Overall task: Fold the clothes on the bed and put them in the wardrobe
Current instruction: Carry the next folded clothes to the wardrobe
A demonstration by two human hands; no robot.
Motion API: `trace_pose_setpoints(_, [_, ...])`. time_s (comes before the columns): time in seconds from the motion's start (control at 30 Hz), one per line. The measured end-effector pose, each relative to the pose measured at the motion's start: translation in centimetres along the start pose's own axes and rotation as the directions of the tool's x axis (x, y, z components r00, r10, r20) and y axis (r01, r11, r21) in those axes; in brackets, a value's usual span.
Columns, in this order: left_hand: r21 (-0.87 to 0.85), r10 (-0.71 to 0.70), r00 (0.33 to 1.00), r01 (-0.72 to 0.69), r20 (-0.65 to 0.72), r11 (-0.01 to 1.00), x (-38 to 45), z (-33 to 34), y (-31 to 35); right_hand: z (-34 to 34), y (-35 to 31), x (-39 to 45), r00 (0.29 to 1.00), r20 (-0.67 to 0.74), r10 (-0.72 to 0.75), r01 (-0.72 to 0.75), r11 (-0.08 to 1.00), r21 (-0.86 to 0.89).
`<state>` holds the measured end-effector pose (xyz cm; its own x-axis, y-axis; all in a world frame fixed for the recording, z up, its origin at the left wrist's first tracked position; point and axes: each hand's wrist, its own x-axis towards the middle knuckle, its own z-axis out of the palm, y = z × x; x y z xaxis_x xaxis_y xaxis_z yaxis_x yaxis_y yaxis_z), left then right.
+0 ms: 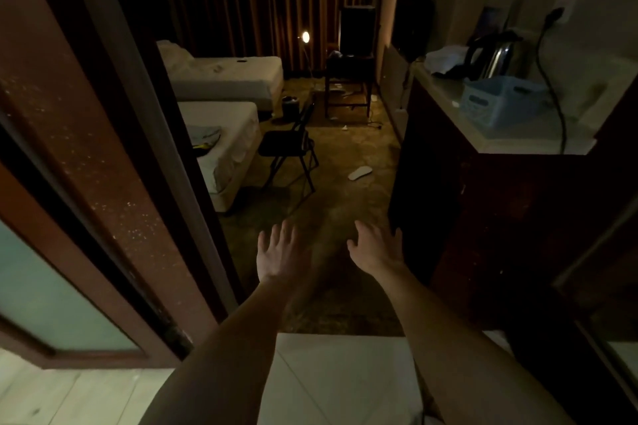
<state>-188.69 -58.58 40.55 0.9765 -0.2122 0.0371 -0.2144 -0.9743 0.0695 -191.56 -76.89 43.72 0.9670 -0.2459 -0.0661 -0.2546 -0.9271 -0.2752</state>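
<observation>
My left hand (280, 252) and my right hand (376, 247) reach forward side by side over the dim carpet, palms down, fingers straight and spread, holding nothing. Far ahead on the left stands the nearer bed (228, 145) with a white sheet; a small pile of greyish clothes (203, 136) with a yellow-and-dark piece lies on its near left part, half hidden by the door frame. A second bed (234, 78) lies behind it. No wardrobe can be made out in this dark view.
A brown door frame (114, 148) with a frosted panel fills the left. A black folding chair (290, 145) stands beside the nearer bed. On the right, a dark cabinet (483, 217) carries a blue basket (500, 103) and a kettle (497, 55). A white slipper (359, 172) lies on the carpet.
</observation>
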Motion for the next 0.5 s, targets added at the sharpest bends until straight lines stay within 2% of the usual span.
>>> trace_pose_setpoints(0.3, [0.018, 0.018, 1.000, -0.019, 0.021, 1.000, 14.7, 0.7, -4.6, -0.5, -5.7, 14.2, 0.999, -0.031, -0.018, 0.015, 0.996, -0.090])
trace_pose_setpoints(0.5, [0.025, -0.009, 0.997, 0.007, 0.077, 1.000, 22.3, 1.2, -6.1, 1.3, -6.9, 22.5, 0.999, 0.012, -0.041, 0.042, 0.994, -0.096])
